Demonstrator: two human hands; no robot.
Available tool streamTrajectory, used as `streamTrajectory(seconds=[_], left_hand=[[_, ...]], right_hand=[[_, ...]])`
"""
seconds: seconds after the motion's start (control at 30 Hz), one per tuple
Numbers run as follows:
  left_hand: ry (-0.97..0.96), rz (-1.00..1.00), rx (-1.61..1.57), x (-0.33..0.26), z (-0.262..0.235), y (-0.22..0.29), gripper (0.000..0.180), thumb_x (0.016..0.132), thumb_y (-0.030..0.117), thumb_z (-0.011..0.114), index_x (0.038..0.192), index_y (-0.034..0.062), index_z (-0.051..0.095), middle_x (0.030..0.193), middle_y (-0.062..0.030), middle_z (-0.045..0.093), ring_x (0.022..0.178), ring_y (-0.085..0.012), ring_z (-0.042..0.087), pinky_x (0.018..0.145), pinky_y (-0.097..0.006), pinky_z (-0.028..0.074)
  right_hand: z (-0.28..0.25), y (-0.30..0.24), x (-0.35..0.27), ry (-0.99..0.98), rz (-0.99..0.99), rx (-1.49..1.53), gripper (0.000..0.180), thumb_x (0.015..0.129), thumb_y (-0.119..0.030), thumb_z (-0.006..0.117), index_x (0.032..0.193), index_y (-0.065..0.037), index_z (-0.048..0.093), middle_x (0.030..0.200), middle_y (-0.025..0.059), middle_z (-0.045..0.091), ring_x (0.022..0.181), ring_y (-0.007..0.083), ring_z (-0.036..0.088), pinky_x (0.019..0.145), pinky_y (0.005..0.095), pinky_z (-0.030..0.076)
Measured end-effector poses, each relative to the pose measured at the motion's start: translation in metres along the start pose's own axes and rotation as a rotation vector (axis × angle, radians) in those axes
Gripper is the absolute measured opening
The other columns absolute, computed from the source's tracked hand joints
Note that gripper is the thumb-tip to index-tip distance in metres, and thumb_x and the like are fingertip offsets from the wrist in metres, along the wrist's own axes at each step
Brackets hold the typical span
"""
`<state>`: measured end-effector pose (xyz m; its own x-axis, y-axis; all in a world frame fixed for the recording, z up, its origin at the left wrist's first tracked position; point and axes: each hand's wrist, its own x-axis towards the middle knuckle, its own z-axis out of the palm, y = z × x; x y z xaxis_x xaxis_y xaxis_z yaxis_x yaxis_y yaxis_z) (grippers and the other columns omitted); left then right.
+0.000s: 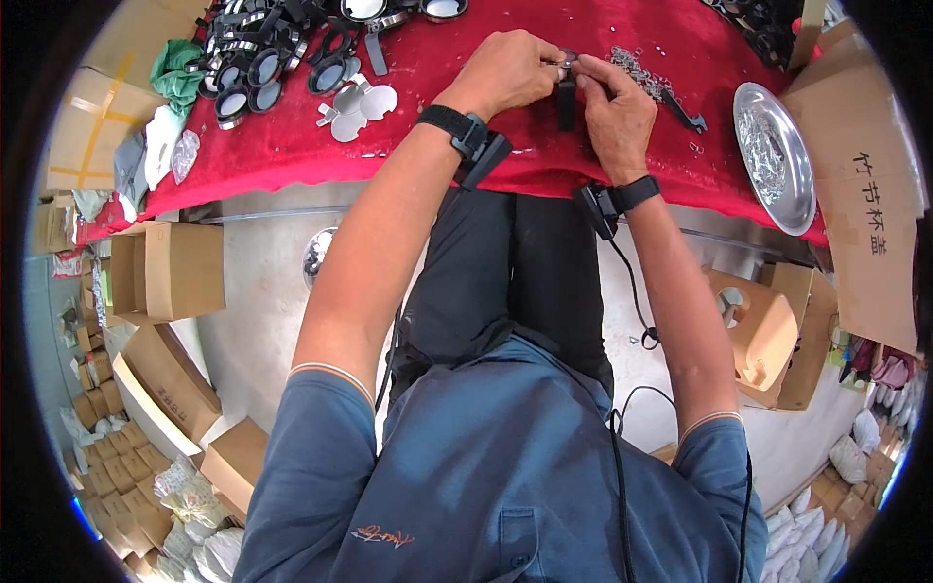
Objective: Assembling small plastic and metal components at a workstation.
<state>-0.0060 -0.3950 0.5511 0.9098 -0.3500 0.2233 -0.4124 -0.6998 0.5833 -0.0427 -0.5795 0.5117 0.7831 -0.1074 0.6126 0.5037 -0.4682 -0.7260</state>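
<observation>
The single head-worn fisheye camera looks steeply down from above the person, facing forward over the torso toward the red surface, at close range.

Matt red cloth table cover, glossy metal tray, shiny metal discs, matt cardboard boxes

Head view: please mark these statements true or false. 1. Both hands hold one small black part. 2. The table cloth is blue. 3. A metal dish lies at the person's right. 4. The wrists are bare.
1. True: the left hand and right hand meet on the small black part.
2. False: the cloth is red.
3. True: the metal dish lies there.
4. False: each wrist bears a black band.
</observation>
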Motion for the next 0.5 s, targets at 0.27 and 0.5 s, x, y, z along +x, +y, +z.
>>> streamTrajectory(seconds=[0.27, 0.5], left_hand=[[-0.018, -0.029, -0.129, 0.007, -0.001, -0.012, 0.032, 0.095, 0.027, 0.079, 0.124, 0.0147, 0.085, 0.102, -0.0182, 0.083, 0.094, -0.0346, 0.08, 0.091, -0.044, 0.062], [-0.046, -0.114, 0.001, 0.009, -0.002, 0.009, 0.034, 0.095, 0.027, 0.079, 0.127, 0.0138, 0.083, 0.11, -0.0204, 0.082, 0.095, -0.0362, 0.08, 0.092, -0.041, 0.061]], right_hand=[[0.002, -0.001, -0.02, 0.028, 0.202, 0.111, 0.022, 0.098, 0.001, 0.072, 0.118, -0.002, 0.081, 0.107, 0.013, 0.085, 0.097, 0.0213, 0.082, 0.089, 0.0323, 0.063], [-0.007, 0.001, -0.032, 0.021, 0.243, 0.107, 0.022, 0.098, 0.002, 0.071, 0.118, -0.002, 0.08, 0.105, 0.0154, 0.084, 0.097, 0.0249, 0.083, 0.088, 0.0357, 0.064]])
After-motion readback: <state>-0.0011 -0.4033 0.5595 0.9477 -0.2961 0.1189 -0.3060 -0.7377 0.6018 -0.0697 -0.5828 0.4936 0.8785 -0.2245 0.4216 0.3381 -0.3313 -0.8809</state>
